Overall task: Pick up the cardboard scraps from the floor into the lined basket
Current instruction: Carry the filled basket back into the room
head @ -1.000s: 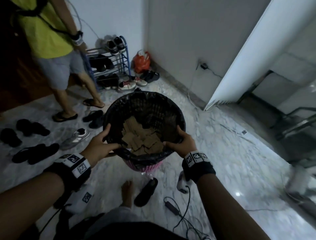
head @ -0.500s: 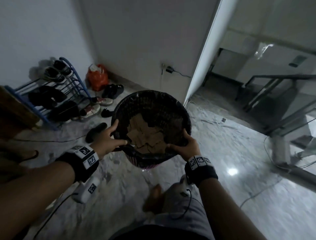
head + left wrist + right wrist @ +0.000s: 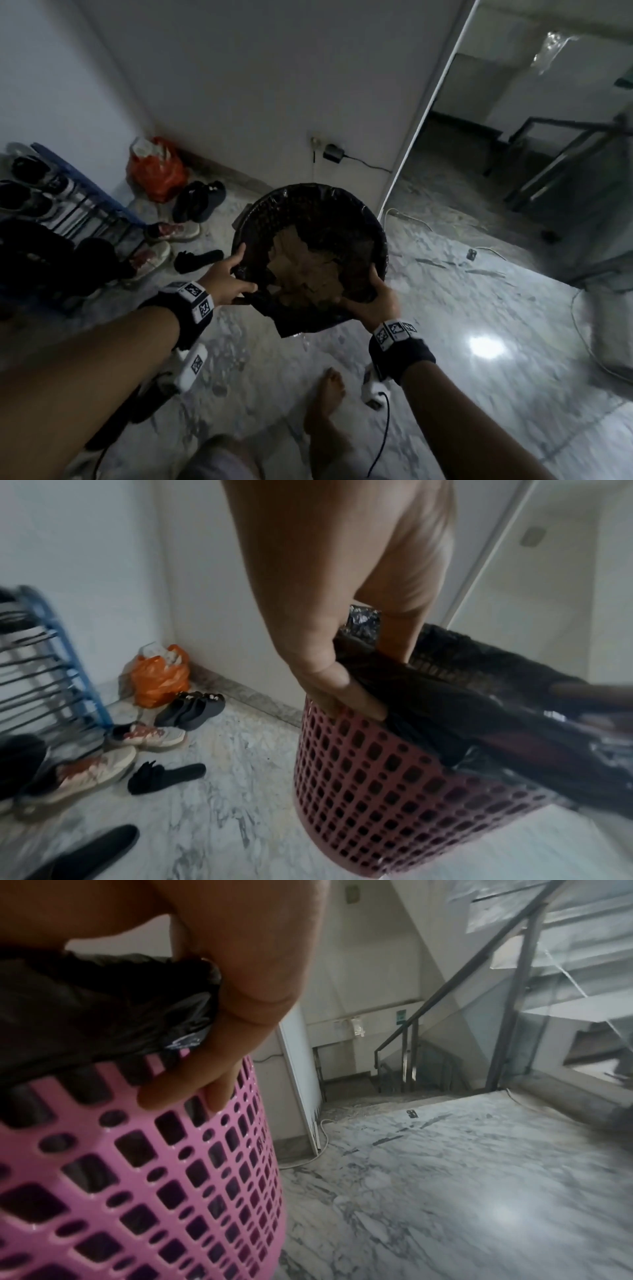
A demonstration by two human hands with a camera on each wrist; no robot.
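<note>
I hold a pink perforated basket (image 3: 346,219) lined with a black plastic bag (image 3: 428,704) off the marble floor, tilted toward me. Several brown cardboard scraps (image 3: 305,270) lie piled inside it. My left hand (image 3: 227,279) grips the rim on the left, thumb inside over the liner. My right hand (image 3: 373,301) grips the near right rim, its fingers (image 3: 192,1085) curled over the bag's edge against the pink wall (image 3: 137,1177). The left wrist view shows the same basket wall (image 3: 377,791).
A blue shoe rack (image 3: 68,202) with shoes stands at left, an orange bag (image 3: 156,169) in the corner, loose shoes (image 3: 198,200) and a black slipper (image 3: 198,260) nearby. A charger (image 3: 332,152) hangs on the wall. Open doorway and stair railing (image 3: 445,996) lie to the right. My bare foot (image 3: 327,401) is below.
The view has swung right, away from the other person toward the doorway and stairs. Both hands keep their hold on the basket, which has come along and tilted a little more.
</note>
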